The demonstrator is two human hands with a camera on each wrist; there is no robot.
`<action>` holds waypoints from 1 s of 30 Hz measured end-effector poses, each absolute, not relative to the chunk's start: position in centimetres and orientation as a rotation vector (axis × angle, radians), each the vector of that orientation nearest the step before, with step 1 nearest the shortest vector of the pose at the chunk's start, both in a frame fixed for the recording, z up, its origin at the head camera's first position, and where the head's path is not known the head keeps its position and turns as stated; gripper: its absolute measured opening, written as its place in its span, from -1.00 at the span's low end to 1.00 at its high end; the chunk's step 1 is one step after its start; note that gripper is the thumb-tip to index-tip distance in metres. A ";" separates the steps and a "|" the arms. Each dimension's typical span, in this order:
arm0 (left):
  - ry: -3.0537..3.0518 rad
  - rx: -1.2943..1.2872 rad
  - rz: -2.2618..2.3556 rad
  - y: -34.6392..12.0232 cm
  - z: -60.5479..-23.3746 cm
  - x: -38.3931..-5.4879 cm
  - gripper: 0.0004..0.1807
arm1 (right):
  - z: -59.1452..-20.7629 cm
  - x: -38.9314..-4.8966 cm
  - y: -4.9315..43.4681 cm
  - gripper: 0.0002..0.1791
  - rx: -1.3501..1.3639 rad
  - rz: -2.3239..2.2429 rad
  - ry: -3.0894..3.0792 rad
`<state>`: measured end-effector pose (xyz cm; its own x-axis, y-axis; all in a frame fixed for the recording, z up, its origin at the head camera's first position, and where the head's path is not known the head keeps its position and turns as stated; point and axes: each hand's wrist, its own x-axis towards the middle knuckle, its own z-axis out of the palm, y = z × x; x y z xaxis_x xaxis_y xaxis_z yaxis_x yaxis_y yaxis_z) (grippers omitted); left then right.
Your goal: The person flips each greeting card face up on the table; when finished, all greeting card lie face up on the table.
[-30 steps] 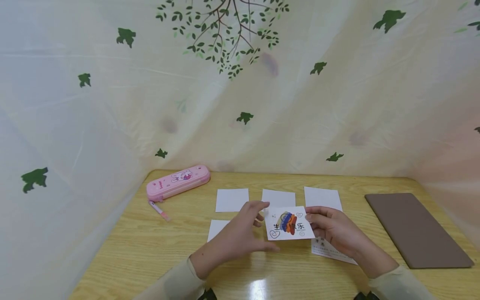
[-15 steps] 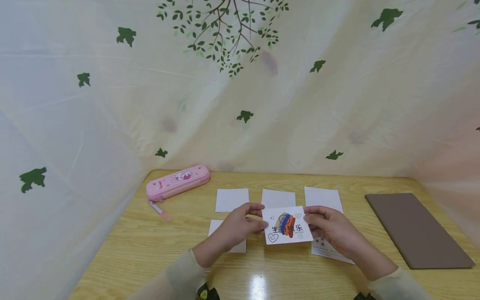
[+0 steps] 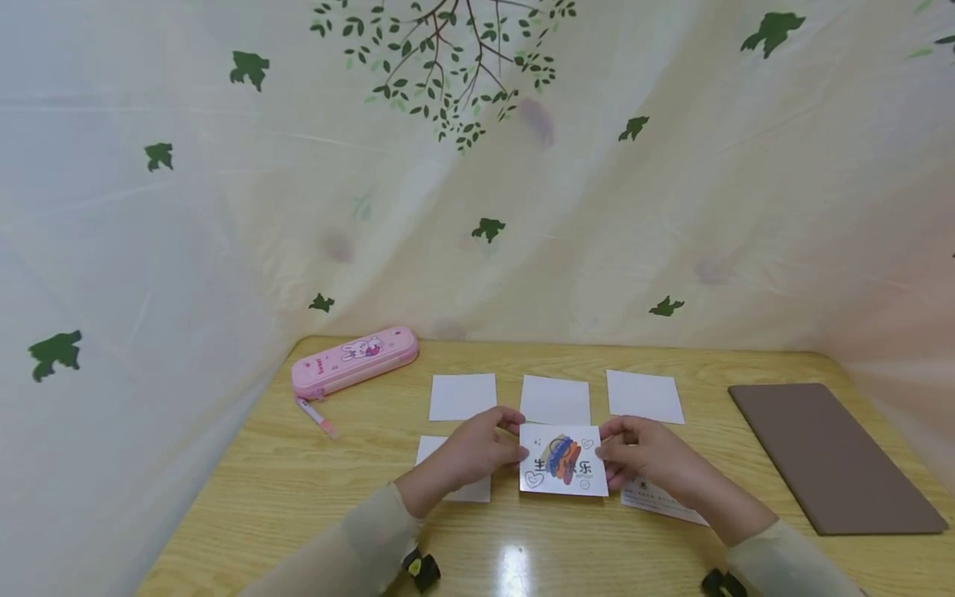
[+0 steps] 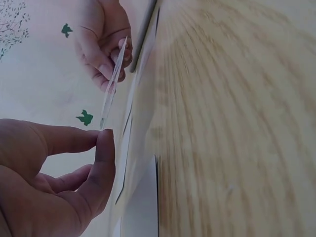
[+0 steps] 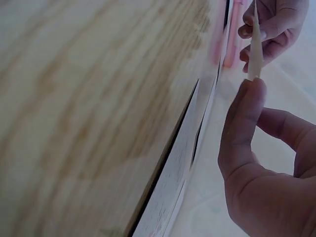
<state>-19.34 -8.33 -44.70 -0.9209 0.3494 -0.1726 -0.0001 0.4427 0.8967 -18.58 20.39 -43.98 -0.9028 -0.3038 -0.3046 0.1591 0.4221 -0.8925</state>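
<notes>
A white greeting card (image 3: 563, 461) with a coloured brushstroke picture, dark characters and small drawn hearts is held above the table. My left hand (image 3: 477, 452) pinches its left edge between thumb and fingers, and my right hand (image 3: 647, 454) pinches the right edge. Both wrist views catch the card nearly edge-on; in the left wrist view the card (image 4: 114, 81) runs from my left fingertips up to the right hand. Beneath my right hand, partly hidden by it, lies a card with printed text (image 3: 660, 502). Another white card (image 3: 470, 487) is partly covered by my left hand.
Three blank white cards, left (image 3: 462, 398), middle (image 3: 555, 400) and right (image 3: 645, 396), form a row behind the hands. A pink pencil case (image 3: 355, 362) and a small pen (image 3: 317, 418) lie at the back left. At the right is a flat brown board (image 3: 834, 458).
My left hand has come in and taken hold of the card's left edge. The card has since shifted slightly left and toward me, and its edges have levelled out.
</notes>
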 end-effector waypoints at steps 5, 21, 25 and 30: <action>2.490 0.314 1.255 -8.0 -44.6 -19.9 -0.48 | -44.1 -18.9 20.2 -0.55 -0.179 -1.430 2.240; 2.650 0.374 0.944 -7.7 -44.5 -20.1 -0.44 | -44.0 -18.6 19.2 -0.49 -0.136 -1.301 2.293; 2.659 0.378 0.920 -7.6 -44.3 -20.0 -0.42 | -43.8 -18.5 19.1 -0.49 -0.140 -1.288 2.301; 2.672 0.391 0.908 -7.7 -44.3 -19.8 -0.40 | -43.5 -18.4 19.2 -0.52 -0.136 -1.272 2.306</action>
<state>-19.80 -7.71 -44.27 -0.9207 0.3437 -0.1849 0.1598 0.7642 0.6249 -18.38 19.15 -43.47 -0.8705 -0.3177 -0.3758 0.1484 0.5587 -0.8160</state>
